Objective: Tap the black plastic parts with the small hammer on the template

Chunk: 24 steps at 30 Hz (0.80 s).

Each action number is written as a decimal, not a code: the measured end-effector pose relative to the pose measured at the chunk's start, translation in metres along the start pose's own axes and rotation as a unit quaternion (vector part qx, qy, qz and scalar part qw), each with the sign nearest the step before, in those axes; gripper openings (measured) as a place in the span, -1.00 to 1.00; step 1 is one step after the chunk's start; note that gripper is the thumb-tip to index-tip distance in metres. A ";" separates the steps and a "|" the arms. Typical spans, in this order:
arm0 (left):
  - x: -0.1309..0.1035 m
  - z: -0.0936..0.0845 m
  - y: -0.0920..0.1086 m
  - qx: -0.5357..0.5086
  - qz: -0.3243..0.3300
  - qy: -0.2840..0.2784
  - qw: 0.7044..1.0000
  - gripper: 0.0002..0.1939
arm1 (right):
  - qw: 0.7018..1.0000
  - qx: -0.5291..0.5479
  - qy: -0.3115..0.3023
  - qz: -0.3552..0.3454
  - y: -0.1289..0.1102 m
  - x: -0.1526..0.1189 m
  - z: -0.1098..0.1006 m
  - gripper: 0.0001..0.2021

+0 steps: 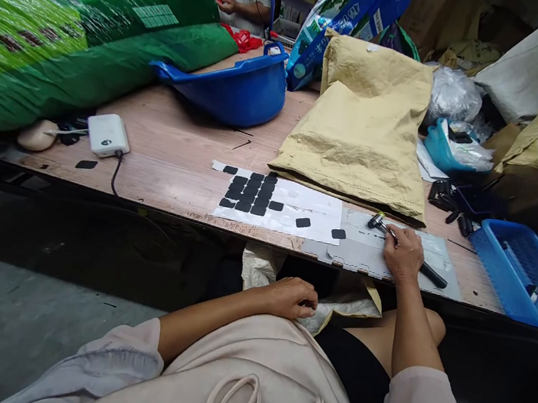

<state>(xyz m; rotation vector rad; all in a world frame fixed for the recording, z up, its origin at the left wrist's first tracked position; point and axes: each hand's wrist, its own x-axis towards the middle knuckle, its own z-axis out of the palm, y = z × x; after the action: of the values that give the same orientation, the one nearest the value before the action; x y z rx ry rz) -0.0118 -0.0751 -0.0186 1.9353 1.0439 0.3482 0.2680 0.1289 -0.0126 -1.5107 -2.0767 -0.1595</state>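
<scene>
Most black pads [250,191] sat in rows, a few apart — right hand [403,252] gripping a hammer [432,275], left hand [291,298] curled, contents unclear.

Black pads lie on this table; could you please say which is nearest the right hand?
The pad at the white sheet's right edge; all others lie farther left, away from the right hand.

We see a long, pinkish-brown wood-grain surface [161,175] with a scuffed, dark front edge. Below it lies smooth grey floor [42,329], crossed by deep shadow. Behind, we make out what looks like a blue chair back [271,8]. Light reaches the surface; the far right is dim.
</scene>
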 end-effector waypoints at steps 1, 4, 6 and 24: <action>0.003 -0.010 0.006 -0.016 0.030 0.016 0.999 -0.88 | 1.000 0.000 -0.003 0.001 -0.001 0.000 0.000 -0.70; 0.023 -0.050 0.017 -0.035 0.086 0.082 0.992 -0.88 | 1.000 0.000 -0.011 0.007 -0.003 -0.001 -0.002 -0.70; 0.043 -0.083 0.017 -0.012 0.068 0.159 0.985 -0.86 | 1.000 0.001 -0.013 0.012 -0.005 -0.002 -0.004 -0.70; 0.189 -0.204 -0.017 0.316 -0.106 0.289 0.898 -0.71 | 1.000 -0.014 -0.007 0.008 -0.008 -0.011 -0.009 -0.69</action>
<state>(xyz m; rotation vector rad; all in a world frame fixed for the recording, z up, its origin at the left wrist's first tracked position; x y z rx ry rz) -0.0260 0.1931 0.0551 2.3060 1.9329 0.5250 0.2663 0.1132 -0.0086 -1.5496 -2.0810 -0.1719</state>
